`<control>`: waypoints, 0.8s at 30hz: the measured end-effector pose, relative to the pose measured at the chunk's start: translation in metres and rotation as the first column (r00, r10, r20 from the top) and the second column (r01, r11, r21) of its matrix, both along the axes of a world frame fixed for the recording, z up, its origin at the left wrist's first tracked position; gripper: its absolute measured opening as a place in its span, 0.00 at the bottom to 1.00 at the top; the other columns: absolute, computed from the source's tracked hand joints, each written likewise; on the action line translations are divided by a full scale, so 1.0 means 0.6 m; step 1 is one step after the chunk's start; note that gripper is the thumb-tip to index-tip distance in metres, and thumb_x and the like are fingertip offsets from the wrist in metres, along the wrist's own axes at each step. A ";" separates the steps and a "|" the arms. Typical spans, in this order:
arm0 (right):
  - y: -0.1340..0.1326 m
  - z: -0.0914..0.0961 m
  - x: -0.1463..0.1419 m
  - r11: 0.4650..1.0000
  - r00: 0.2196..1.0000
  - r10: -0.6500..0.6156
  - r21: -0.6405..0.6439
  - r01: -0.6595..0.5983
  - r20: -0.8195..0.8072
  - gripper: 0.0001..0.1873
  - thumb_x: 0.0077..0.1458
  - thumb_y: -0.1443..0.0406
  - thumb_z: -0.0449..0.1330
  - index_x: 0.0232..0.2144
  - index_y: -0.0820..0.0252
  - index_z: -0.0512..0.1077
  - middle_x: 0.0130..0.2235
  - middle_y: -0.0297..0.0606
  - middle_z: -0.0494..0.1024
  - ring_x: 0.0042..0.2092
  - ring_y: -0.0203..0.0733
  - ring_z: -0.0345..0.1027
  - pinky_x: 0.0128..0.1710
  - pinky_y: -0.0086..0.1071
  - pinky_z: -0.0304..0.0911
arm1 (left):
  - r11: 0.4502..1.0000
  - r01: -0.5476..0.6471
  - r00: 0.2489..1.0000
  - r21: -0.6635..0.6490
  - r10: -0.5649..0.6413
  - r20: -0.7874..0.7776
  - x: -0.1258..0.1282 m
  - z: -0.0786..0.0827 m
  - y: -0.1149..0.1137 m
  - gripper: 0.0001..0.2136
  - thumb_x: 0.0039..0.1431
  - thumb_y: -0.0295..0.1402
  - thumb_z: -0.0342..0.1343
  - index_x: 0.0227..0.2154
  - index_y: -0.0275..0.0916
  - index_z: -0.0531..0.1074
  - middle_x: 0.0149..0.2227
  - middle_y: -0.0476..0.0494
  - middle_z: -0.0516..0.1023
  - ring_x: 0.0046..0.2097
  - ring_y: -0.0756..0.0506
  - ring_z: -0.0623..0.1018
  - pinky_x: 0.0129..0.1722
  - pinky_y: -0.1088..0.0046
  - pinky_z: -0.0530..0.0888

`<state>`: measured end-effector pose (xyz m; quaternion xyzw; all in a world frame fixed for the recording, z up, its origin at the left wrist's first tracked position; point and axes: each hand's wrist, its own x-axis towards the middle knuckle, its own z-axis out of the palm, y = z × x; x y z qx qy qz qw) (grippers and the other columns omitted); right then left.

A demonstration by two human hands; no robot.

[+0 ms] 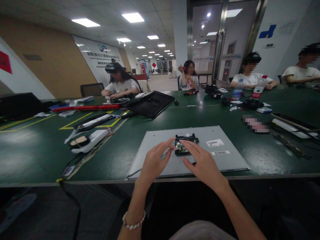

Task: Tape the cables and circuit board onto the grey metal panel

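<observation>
A flat grey display panel (pixel 155 140) lies face down before me at the table's front edge. On its back sits a black bracket with a green circuit board (pixel 178 146) in it. My left hand (pixel 156 161) is at the board's left side, thumb and fingers apart, fingertips at its edge. A pale strip shows between that thumb and fingers; I cannot tell whether it is touched. From the right, my right hand (pixel 202 160) reaches over the board with fingers stretched and thumb apart. Its fingertips cover part of the board, so contact is unclear.
A black monitor housing (pixel 152 103) lies behind the panel. To the left are a white device (pixel 92 140), a black-and-white strip (pixel 96 122) and cables. Bottles (pixel 259 88), a phone-like slab (pixel 296 122) and glasses (pixel 291 145) are to the right. Several people sit across the table.
</observation>
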<state>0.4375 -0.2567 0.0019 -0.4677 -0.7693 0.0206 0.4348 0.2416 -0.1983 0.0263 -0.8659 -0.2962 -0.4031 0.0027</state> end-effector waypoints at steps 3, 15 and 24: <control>0.020 -0.003 -0.026 0.999 0.999 0.028 0.040 -0.027 -0.034 0.18 0.63 0.67 0.53 0.54 0.59 0.70 0.53 0.42 0.76 0.54 0.44 0.70 0.56 0.39 0.65 | 0.998 -0.055 0.998 0.040 0.053 0.032 0.012 -0.037 -0.003 0.19 0.65 0.28 0.49 0.58 0.43 0.65 0.42 0.45 0.80 0.44 0.48 0.80 0.47 0.71 0.76; 0.048 -0.036 -0.056 0.999 0.980 0.033 0.002 -0.033 -0.195 0.16 0.60 0.73 0.54 0.47 0.57 0.75 0.44 0.39 0.80 0.44 0.41 0.75 0.47 0.33 0.69 | 0.992 -0.113 0.988 0.057 0.106 0.112 0.000 -0.063 0.011 0.16 0.64 0.26 0.52 0.53 0.40 0.69 0.42 0.44 0.79 0.44 0.49 0.79 0.47 0.74 0.75; 0.053 -0.043 -0.075 0.995 0.978 -0.093 0.009 0.097 -0.185 0.14 0.60 0.73 0.54 0.40 0.56 0.79 0.43 0.37 0.81 0.45 0.40 0.75 0.51 0.33 0.66 | 0.976 -0.208 0.963 -0.066 0.216 0.163 -0.022 -0.074 0.022 0.13 0.63 0.30 0.52 0.49 0.40 0.71 0.46 0.43 0.78 0.48 0.46 0.77 0.52 0.67 0.73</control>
